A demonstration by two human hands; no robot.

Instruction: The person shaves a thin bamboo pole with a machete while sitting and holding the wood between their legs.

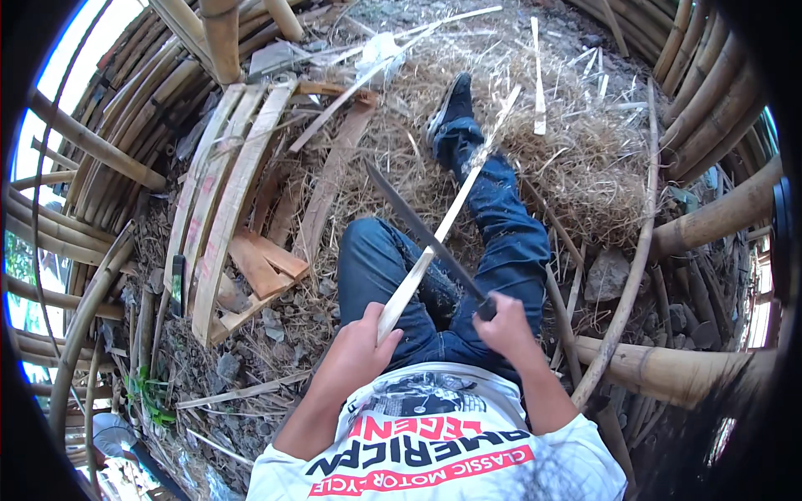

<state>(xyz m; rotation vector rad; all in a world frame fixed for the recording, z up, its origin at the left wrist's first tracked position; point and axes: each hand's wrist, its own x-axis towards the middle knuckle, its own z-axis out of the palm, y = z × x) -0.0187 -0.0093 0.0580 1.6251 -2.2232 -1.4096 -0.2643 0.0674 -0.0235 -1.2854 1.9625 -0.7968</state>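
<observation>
My left hand point(357, 341) is wrapped round the near end of a long pale bamboo strip point(455, 204), close to my waist. From there the strip slants up and away to the right, over my jeans point(507, 213) and toward my outstretched foot. In my right hand point(505, 327), by my right thigh, is the dark handle of a long knife point(403, 207). Its dark blade points up and to the left, crossing the strip at about mid-length. Curled shavings point(480, 157) cling to the strip near my lower leg.
A wooden slatted crate point(238, 179) lies to my left. Tangled shavings point(585, 179) cover the ground ahead, with loose strips and a crumpled clear plastic bag point(380, 58). Bamboo poles point(718, 209) are on both sides. A grey rock point(607, 275) sits beside my right leg.
</observation>
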